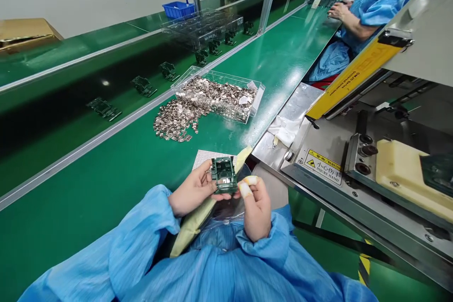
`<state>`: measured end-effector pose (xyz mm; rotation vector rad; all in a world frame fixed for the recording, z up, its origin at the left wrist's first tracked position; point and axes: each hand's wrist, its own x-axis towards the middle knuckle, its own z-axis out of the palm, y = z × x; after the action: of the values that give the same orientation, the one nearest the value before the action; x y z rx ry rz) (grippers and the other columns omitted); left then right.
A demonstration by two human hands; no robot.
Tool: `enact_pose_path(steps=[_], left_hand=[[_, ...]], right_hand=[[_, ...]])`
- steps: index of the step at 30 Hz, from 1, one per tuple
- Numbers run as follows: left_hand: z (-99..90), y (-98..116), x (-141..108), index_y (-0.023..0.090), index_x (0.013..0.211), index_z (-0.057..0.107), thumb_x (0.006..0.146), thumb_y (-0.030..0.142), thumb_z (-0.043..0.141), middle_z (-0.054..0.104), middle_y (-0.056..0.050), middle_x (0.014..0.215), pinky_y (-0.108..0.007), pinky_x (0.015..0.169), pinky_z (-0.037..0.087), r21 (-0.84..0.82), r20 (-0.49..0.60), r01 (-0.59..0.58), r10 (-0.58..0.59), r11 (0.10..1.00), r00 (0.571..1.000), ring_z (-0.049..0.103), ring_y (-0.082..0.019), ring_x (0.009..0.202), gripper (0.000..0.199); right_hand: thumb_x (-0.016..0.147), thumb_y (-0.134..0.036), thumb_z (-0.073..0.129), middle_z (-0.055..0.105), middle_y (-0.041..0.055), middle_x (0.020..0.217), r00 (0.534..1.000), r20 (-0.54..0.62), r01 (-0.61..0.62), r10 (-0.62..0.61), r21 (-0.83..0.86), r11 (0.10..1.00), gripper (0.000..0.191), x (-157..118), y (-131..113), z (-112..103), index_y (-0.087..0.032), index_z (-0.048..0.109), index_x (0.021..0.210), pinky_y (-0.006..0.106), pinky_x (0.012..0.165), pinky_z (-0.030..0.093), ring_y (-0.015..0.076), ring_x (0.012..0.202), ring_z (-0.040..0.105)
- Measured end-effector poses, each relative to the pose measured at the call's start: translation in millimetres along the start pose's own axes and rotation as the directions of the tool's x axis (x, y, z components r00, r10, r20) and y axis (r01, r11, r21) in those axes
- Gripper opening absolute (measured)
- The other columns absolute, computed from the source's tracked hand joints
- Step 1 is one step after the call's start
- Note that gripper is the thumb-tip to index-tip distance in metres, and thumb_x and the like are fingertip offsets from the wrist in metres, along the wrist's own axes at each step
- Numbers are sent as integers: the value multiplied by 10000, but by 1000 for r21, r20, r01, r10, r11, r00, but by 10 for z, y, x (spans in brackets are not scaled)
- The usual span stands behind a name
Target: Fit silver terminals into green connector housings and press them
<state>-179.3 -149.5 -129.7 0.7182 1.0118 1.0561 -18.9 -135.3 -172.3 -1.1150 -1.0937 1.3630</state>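
My left hand [194, 188] holds a dark green plastic frame part [224, 174] by its left side and lower edge, over the table's near edge. At the part's lower right corner, my right hand [256, 203] is pinched, with white wraps on thumb and index finger; whatever lies between those fingertips is too small to make out. Behind the part lies a light perforated sheet [205, 156]. Farther off, small metal pieces [177, 120] are heaped beside a clear tray [260, 99] that holds many more of them.
Several green parts [143, 86] stand in a row on the dark conveyor [71, 137]. Clear stacked trays [205, 28] and a blue basket [179, 10] are behind. A machine with a warning label [323, 166] is at right; a co-worker's hands [339, 10] are at the far right.
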Motion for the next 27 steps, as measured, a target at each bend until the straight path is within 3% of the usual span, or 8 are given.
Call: enact_pose_path(steps=[3, 7, 13, 18, 27], left_hand=[[-108, 10, 96, 196, 1149, 531, 725, 316, 823, 706, -90, 1080, -302, 749, 616, -85, -92, -85, 77, 993, 993, 717, -206, 918, 529], [-209, -21, 202, 211, 1077, 523, 717, 260, 832, 697, -24, 1037, -345, 844, 612, -180, -201, -166, 129, 970, 971, 704, -166, 920, 477], [-248, -62, 227, 225, 1011, 495, 708, 288, 841, 664, 38, 852, -347, 890, 596, -232, -249, -189, 129, 954, 960, 717, -127, 766, 464], [-184, -70, 218, 211, 961, 479, 661, 326, 870, 682, -3, 1007, -390, 911, 594, -228, -297, -226, 153, 947, 943, 713, -204, 958, 506], [-190, -179, 231, 224, 1175, 466, 775, 353, 778, 631, -95, 1251, -463, 942, 574, -137, -261, -277, 235, 951, 936, 639, -286, 1150, 523]], right_hand=[[819, -448, 632, 660, 20, 710, 999, -18, -44, 43, -77, 996, 256, 101, 194, -128, -192, 616, 817, 263, 569, 485, 158, 637, 595], [836, -512, 598, 629, 11, 651, 977, 185, -77, 102, -134, 988, 338, 154, 334, -126, -190, 642, 743, 264, 560, 445, 160, 617, 555], [827, -514, 620, 572, -12, 588, 939, 330, -59, 91, -107, 993, 372, 132, 292, -33, -190, 588, 646, 255, 546, 430, 137, 559, 504], [845, -497, 602, 626, 15, 609, 914, 400, -22, 70, -124, 992, 355, 152, 331, -85, -187, 605, 672, 285, 584, 476, 161, 573, 564], [921, -465, 482, 572, 13, 561, 909, 414, 169, -58, -237, 957, 430, 158, 517, -171, -195, 564, 597, 254, 541, 400, 144, 539, 526]])
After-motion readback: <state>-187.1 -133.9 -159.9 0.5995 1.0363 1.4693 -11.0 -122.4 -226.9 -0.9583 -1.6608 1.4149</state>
